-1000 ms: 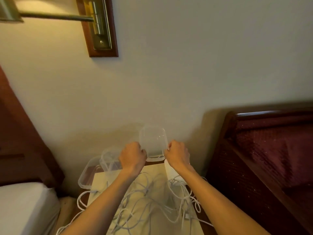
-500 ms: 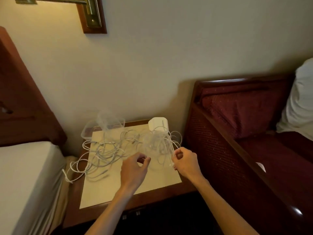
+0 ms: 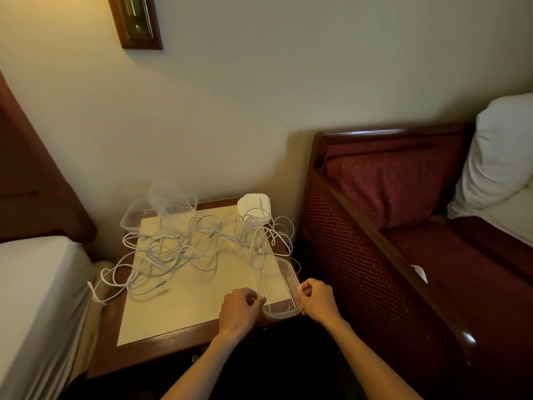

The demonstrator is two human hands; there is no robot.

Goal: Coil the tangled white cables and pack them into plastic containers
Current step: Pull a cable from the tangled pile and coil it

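two beds are flanking the scene: a maroon bed (image 3: 427, 255) with a white pillow (image 3: 501, 157) is lying to the right, and a white mattress (image 3: 34, 298) is showing at the left. between them a nightstand (image 3: 138, 353) is standing against the wall, a cream mat (image 3: 184, 307) covering most of its top. the white cables (image 3: 178, 249) are sprawling in a loose tangle over the far half of the mat, some loops hanging off the left edge. clear tubs (image 3: 164, 206) are sitting stacked at the far left corner, and a white box (image 3: 255, 207) is sitting at the far right corner with cable looped round it. a clear container (image 3: 277, 287) is resting at the near right corner, the left hand (image 3: 239, 313) pinching its left rim and the right hand (image 3: 317, 298) gripping its right rim.
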